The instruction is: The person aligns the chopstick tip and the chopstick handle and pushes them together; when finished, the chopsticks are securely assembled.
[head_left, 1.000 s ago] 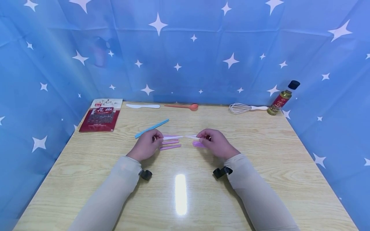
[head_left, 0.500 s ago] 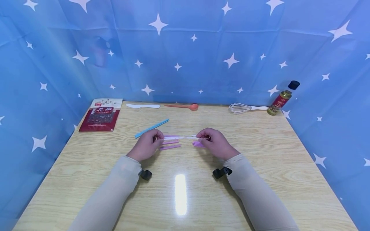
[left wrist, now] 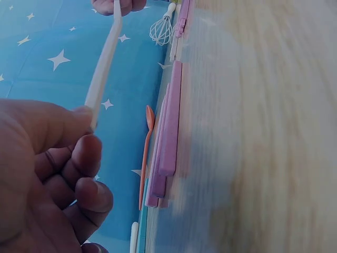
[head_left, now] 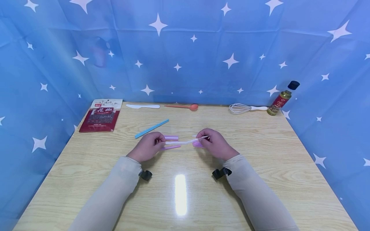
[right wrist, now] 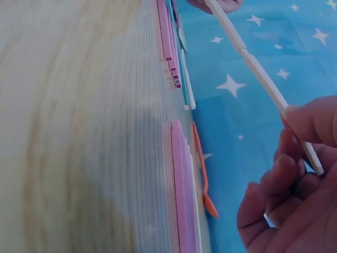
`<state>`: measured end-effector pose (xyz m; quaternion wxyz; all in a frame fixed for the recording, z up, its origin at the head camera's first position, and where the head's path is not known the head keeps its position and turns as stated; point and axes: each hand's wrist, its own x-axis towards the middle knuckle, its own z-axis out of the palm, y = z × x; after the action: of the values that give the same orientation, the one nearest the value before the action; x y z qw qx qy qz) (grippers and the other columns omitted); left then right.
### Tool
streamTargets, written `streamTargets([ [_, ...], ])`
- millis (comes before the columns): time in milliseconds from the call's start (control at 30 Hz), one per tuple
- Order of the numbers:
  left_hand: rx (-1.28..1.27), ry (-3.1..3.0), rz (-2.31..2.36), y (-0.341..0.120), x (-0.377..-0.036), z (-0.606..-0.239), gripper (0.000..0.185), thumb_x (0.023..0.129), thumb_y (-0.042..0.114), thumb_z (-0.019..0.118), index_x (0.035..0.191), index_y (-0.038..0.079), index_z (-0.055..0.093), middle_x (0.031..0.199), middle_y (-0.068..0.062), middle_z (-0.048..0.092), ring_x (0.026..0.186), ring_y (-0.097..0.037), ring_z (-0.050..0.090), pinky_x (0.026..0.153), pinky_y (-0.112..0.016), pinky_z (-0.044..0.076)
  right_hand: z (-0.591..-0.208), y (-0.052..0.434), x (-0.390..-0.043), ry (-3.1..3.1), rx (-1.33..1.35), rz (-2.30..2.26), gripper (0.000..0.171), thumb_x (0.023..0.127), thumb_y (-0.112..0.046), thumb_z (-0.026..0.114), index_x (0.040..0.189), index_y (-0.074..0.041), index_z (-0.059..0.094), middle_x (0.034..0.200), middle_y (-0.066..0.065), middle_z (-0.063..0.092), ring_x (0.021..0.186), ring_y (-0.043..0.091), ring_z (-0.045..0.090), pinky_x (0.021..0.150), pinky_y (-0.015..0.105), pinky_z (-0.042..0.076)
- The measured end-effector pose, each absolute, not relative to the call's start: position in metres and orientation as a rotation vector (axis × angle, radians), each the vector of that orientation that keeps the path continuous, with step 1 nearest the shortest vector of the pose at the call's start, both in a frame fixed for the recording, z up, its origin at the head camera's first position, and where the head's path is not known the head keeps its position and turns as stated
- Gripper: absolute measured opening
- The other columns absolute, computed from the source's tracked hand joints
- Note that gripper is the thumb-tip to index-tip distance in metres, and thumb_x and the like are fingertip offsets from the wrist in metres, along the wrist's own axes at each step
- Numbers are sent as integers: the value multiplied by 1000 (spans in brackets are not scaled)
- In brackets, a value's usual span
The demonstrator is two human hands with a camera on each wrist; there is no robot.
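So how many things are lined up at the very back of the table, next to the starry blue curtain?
Red packet: 1
White knife: 1
Orange spoon: 1
Whisk: 1
Bottle: 1
Total: 5

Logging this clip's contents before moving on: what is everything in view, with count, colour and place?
Thin white plastic stick: one, white, held above the table between both hands.
Pink plastic sticks: several, exact count unclear, pink, on the table under the hands.
Long blue plastic stick: one, blue, left of centre.
Red spice packet: one, red, far left.
White plastic knife: one, white, far edge.
Orange plastic spoon: one, orange, far edge.
Wire whisk: one, white handle, far right.
Black-capped oil bottle: one, far right corner.
Wooden table: one, light wood.
Left hand: pinches the white stick's left end.
Right hand: pinches its right end.
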<state>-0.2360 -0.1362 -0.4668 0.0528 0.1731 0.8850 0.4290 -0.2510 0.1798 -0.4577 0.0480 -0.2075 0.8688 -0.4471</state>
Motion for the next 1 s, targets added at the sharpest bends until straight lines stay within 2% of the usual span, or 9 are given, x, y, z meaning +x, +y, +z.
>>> streamTargets([
  [200,516,2679,1393,-136,-235,-467,4,104,10,66,100,11,67,87,-3,60,75,-18,51,67,-29,44,-459,179,-250,2627,-570,-1477,10,105,-7,62,110,-6,70,101,9,68,78,19,58,70,29,51],
  [400,489,2626,1480,-136,-233,-467,6,106,15,64,104,10,65,90,-8,64,72,-20,57,65,-30,48,-460,177,-249,2606,-541,-1568,14,105,-9,63,114,-1,71,102,11,68,78,21,57,70,28,49],
  [667,484,2633,1552,-135,-232,-464,6,105,12,65,109,8,67,92,-5,61,77,-21,54,63,-28,45,-461,175,-250,2612,-526,-1592,16,104,-10,66,114,2,71,101,11,69,81,20,58,72,27,50],
  [867,489,2654,1568,-135,-232,-464,7,104,10,66,109,6,69,92,-5,61,82,-21,54,68,-29,45,-461,176,-251,2653,-467,-1567,9,101,-15,72,105,-6,72,90,6,66,76,20,56,67,28,48],
  [1000,471,2662,1588,-134,-232,-464,4,104,8,66,107,6,68,92,-5,63,84,-21,56,71,-30,46,-461,177,-251,2658,-444,-1558,6,101,-14,71,103,-8,72,84,5,62,71,21,52,63,28,45],
])
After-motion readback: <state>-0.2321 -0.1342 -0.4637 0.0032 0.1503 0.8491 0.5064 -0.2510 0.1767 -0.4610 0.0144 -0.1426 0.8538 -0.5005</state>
